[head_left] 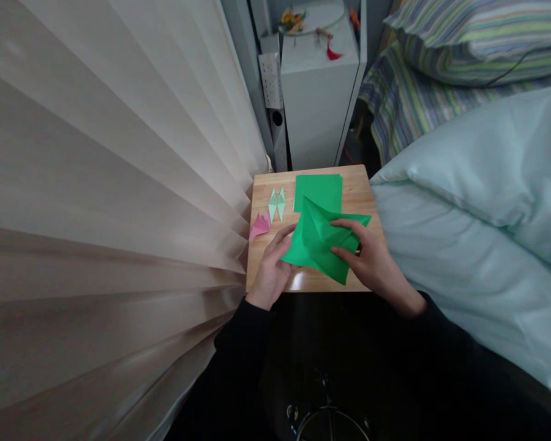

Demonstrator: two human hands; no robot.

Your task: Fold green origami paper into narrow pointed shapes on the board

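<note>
Both arms reach up from the bottom of the frame in black sleeves, the left sleeve (241, 343) rising from lower centre-left, the right sleeve (454, 355) slanting in from the lower right corner. Each wrist is bare. Near the centre, the left hand (272, 269) is turned palm inward, its fingers bent in a grip and partly hidden. The right hand (371, 257), at centre-right, points leftward, index finger and thumb stretched out with a gap between their tips.
</note>
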